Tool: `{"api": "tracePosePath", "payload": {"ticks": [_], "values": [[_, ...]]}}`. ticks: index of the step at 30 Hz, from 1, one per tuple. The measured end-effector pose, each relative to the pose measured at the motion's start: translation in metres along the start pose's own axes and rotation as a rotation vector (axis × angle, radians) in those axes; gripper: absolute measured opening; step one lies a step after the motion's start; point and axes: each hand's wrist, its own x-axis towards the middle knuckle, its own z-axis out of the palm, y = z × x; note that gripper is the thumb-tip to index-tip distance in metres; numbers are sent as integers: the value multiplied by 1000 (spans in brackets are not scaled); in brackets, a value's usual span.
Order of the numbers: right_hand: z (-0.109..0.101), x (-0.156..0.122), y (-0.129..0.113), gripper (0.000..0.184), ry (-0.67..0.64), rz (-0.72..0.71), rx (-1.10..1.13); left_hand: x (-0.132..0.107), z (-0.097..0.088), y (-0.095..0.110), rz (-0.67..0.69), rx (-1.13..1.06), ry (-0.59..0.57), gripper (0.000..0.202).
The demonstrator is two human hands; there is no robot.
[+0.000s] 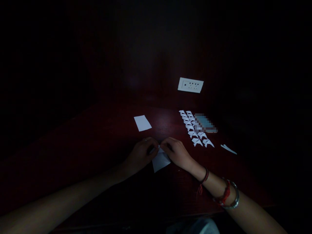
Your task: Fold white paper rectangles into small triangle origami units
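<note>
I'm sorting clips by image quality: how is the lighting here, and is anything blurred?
Head view: very dim, with the edges falling to black; only the white paper, folded pieces and wall socket stand out. Head view: the left hand and right hand show faintly, and a pixelated patch hides something beside the pieces.

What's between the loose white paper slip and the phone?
Head view: rows of folded paper triangles beside the phone; from the paper slip to them, bare tabletop.
</note>
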Motion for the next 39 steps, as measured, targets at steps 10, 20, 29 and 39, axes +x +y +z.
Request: {"api": "tracePosePath", "payload": {"ticks": [10, 20, 29, 39], "values": [[0, -3, 2, 13, -25, 14, 31, 2, -9, 6, -124, -219, -113, 12], [8, -2, 14, 9, -81, 185, 321, -1, -8, 2, -89, -129, -90, 8], [6, -5, 2, 9, 75, 134, 141, 0, -3, 5, -135, -179, -59, 7], [4, -4, 0, 8, 50, 56, 36, -2, -7, 9, -197, -187, -74, 13]]}}
